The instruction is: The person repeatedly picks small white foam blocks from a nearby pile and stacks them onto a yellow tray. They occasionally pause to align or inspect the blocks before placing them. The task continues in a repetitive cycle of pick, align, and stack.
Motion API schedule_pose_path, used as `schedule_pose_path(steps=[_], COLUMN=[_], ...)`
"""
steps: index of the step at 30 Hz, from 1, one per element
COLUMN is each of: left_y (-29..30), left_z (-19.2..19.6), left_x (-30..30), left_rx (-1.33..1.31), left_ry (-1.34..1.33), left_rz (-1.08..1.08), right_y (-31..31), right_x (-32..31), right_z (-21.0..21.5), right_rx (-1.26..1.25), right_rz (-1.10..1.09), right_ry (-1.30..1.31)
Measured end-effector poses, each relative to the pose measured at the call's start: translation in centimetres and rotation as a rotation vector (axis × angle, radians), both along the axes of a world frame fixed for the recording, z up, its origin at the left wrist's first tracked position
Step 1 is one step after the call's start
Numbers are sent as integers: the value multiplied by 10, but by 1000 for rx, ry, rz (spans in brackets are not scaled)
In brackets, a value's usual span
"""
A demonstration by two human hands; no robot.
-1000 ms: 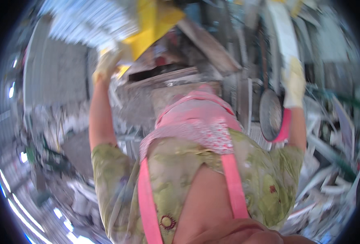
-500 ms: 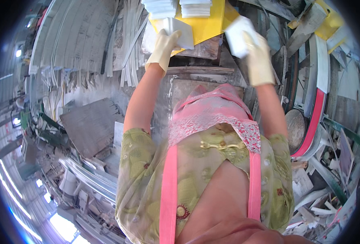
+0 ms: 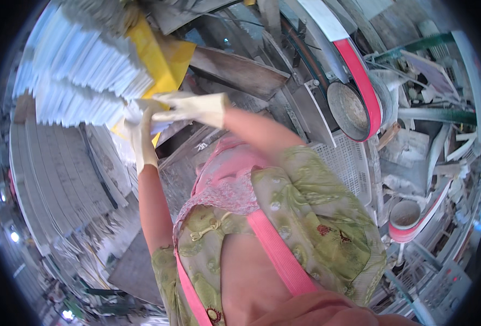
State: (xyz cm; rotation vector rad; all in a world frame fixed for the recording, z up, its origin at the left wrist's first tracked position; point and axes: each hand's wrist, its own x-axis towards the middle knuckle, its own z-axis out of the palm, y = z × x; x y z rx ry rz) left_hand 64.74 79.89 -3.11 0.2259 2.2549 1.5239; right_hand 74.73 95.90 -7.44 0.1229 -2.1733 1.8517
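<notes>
- While both arms reach up and away from the body, the view has swung since half a second ago: the stack now sits upper left instead of top centre.
- Nearest: a green patterned blouse (image 3: 305,228) with pink straps and a pink lace bib fills the lower middle.
- Left hand (image 3: 141,142), in a pale glove, goes up under the lower right corner of the white ribbed strips (image 3: 80,81); its grip is curled shut on that corner.
- Right hand (image 3: 194,107), also gloved, has crossed over to the left and lies flat on the same corner, fingers out along the strip ends, pinching them with the thumb.
- A second ago the hands were wide apart, right hand far off on a white bar; now they touch at the one bundle.
- Judgement: the bundle is gathered in both hands and being squared or steadied.
- Just behind the strips: a yellow sheet (image 3: 162,60), folded and tilted.
- Farther right: a round metal pan (image 3: 354,108) beside a red-edged white board (image 3: 360,70), and a white perforated crate (image 3: 346,163).
- Far left: racks of long white mouldings (image 3: 50,179).
</notes>
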Motion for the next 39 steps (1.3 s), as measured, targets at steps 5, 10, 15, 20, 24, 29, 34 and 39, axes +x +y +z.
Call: schedule_pose_path(steps=[5,10,15,20,24,29,34,39], left_y=[19,33,35,27,29,36,35,36], left_z=[29,43,31,20,24,31,42,49], left_x=[43,52,39,29,28,37,54,59], left_rx=[5,-49,-96,-130,-145,-144,-55,-76], left_ry=[52,22,15,32,-31,-3,24,67], left_rz=[48,114,181,204,206,226,95,66], right_y=[202,374,437,450,446,428,414,418], right_x=[135,205,179,141,161,202,229,304], right_z=[-2,-17,-9,-20,-40,-56,-57,1], right_rx=[333,804,909,970,1054,1232,1297,687], right_rz=[-745,-1204,-964,-885,-882,-899,-871,-500], right_ry=[-30,-541,-790,-822,-738,-670,-671,-507])
